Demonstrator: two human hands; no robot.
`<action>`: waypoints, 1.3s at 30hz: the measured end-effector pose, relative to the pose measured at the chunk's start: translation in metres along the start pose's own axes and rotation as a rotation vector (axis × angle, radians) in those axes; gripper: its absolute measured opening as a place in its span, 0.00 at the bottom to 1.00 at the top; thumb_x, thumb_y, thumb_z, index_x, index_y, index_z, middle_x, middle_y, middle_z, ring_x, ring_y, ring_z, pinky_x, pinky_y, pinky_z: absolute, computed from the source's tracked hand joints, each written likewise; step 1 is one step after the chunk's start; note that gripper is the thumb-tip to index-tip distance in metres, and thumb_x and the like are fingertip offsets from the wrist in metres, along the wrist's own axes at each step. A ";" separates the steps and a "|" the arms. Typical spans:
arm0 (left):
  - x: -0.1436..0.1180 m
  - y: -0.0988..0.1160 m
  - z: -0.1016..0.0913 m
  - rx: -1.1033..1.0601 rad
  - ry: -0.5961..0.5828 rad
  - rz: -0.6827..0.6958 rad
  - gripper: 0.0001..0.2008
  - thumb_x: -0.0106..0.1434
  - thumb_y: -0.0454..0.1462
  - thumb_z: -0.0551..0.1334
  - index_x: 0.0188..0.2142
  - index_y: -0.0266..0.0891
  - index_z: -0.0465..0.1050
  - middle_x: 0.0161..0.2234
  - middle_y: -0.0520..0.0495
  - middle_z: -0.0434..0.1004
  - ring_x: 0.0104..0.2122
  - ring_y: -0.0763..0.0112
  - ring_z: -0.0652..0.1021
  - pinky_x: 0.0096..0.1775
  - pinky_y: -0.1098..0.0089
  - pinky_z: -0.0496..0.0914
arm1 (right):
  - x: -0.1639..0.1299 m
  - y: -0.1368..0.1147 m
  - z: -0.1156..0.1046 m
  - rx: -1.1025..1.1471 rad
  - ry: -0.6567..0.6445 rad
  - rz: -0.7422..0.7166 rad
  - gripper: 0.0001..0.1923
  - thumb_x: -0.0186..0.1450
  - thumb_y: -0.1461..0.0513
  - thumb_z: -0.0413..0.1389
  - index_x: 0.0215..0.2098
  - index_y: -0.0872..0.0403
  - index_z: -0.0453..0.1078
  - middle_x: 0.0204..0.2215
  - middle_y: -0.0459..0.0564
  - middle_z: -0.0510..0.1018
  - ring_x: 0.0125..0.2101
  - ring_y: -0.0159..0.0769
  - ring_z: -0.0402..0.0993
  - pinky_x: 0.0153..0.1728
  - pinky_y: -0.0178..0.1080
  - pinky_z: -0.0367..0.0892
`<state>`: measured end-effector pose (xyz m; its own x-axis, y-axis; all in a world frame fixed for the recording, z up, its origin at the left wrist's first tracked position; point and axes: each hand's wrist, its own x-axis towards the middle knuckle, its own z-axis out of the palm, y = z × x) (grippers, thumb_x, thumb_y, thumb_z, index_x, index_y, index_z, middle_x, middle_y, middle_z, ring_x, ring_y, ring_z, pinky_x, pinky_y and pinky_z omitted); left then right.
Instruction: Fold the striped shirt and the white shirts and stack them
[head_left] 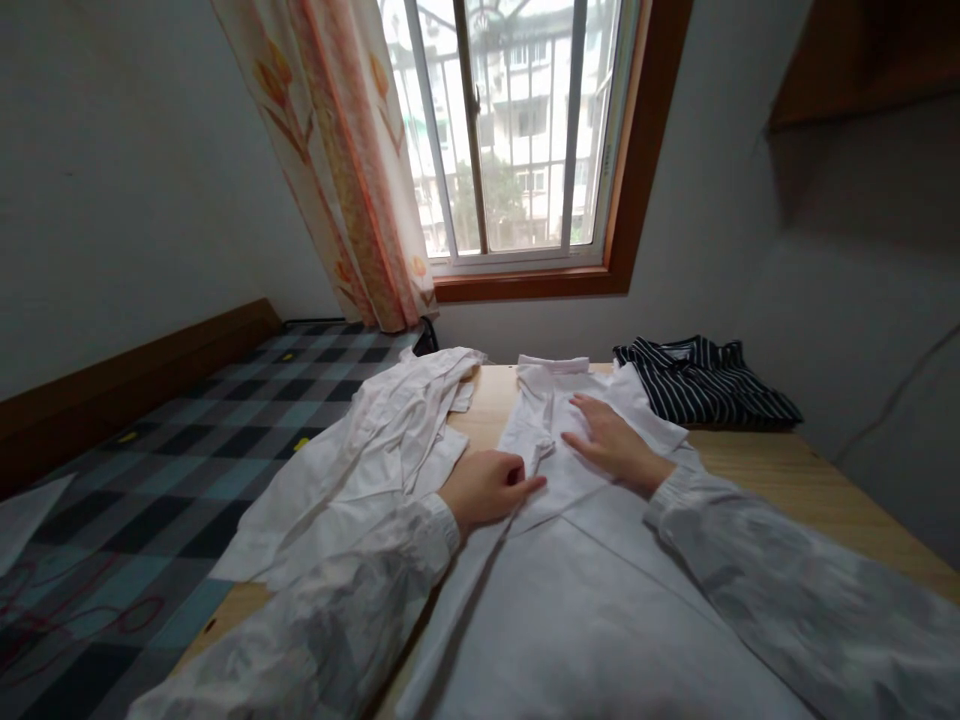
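The middle of the wooden table (757,465) is taken up by a white shirt (570,560) spread flat, with the left hand (484,487) and right hand (615,445) pressed on it. Passage to the left is blocked by a crumpled white garment (375,450) spilling over the table edge. The far right corner is occupied by a folded striped shirt (701,380). Bare wood is left open along the right side, and a narrow strip is seen between the two white garments.

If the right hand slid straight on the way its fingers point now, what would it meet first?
The right hand lies flat on the white shirt, fingers pointing toward its collar. It would probably meet the collar first.
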<state>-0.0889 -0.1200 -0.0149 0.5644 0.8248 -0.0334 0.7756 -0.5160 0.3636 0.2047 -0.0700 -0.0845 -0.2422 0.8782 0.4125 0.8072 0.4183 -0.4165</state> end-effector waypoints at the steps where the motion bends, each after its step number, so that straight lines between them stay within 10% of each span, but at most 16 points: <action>1: 0.001 -0.004 0.002 -0.036 0.054 -0.002 0.23 0.78 0.52 0.59 0.31 0.43 0.76 0.34 0.44 0.83 0.37 0.61 0.81 0.40 0.64 0.69 | -0.021 0.003 -0.011 -0.034 0.006 -0.037 0.40 0.74 0.46 0.56 0.78 0.56 0.64 0.77 0.64 0.67 0.77 0.58 0.62 0.78 0.61 0.57; 5: 0.010 -0.020 0.007 -0.033 0.319 -0.150 0.13 0.73 0.47 0.65 0.49 0.41 0.78 0.51 0.38 0.83 0.48 0.56 0.82 0.47 0.63 0.72 | -0.085 0.019 -0.043 -0.158 0.040 -0.034 0.37 0.77 0.48 0.53 0.80 0.50 0.64 0.79 0.57 0.65 0.79 0.56 0.58 0.80 0.60 0.54; 10: 0.028 -0.027 0.005 0.013 0.191 -0.328 0.15 0.73 0.51 0.66 0.44 0.43 0.76 0.41 0.43 0.85 0.42 0.57 0.83 0.39 0.64 0.67 | -0.101 0.033 -0.038 -0.152 -0.134 0.031 0.38 0.79 0.44 0.48 0.83 0.47 0.60 0.79 0.55 0.64 0.79 0.56 0.59 0.78 0.63 0.57; 39: 0.080 -0.060 -0.005 0.119 0.429 -0.445 0.18 0.75 0.47 0.64 0.56 0.38 0.76 0.55 0.33 0.83 0.54 0.50 0.82 0.51 0.61 0.71 | 0.044 0.059 0.012 -0.196 -0.305 0.070 0.38 0.82 0.45 0.45 0.84 0.53 0.56 0.83 0.56 0.54 0.82 0.50 0.49 0.81 0.56 0.46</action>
<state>-0.0919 -0.0214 -0.0351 0.0360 0.9731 0.2277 0.9502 -0.1039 0.2937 0.2354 -0.0042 -0.1005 -0.3080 0.9444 0.1151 0.9082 0.3279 -0.2599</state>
